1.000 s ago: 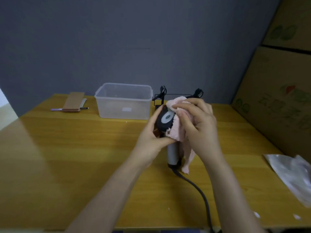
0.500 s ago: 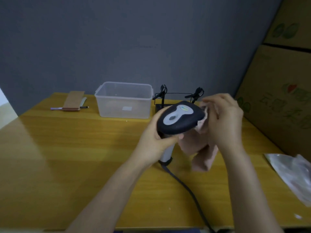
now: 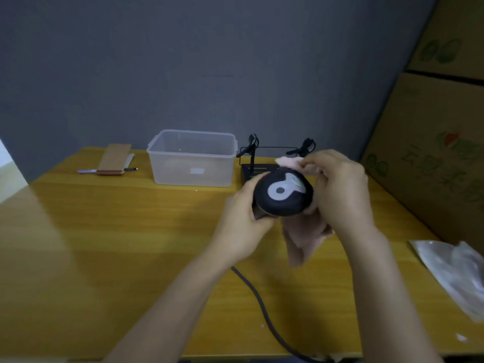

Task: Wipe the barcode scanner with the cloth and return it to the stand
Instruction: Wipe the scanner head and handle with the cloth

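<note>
The black barcode scanner (image 3: pixel 284 195) with a grey patch on its head is held above the table, its head facing me. My left hand (image 3: pixel 241 218) grips it by the handle, which the hand mostly hides. My right hand (image 3: pixel 340 189) presses the pink cloth (image 3: pixel 305 239) against the right side and front of the scanner's head; the cloth hangs down below the hand. The scanner's dark cable (image 3: pixel 262 305) runs toward the near table edge. The black wire stand (image 3: pixel 262 158) sits just behind the hands, partly hidden.
A clear plastic box (image 3: pixel 193 158) stands left of the stand. A brown notebook with a pen (image 3: pixel 112 161) lies at the back left. A crumpled plastic bag (image 3: pixel 455 273) lies at the right edge. Cardboard boxes (image 3: pixel 432 153) rise on the right.
The scanner's head has turned to face me more squarely and dropped slightly. My right hand with the cloth has shifted around the head's far right side.
</note>
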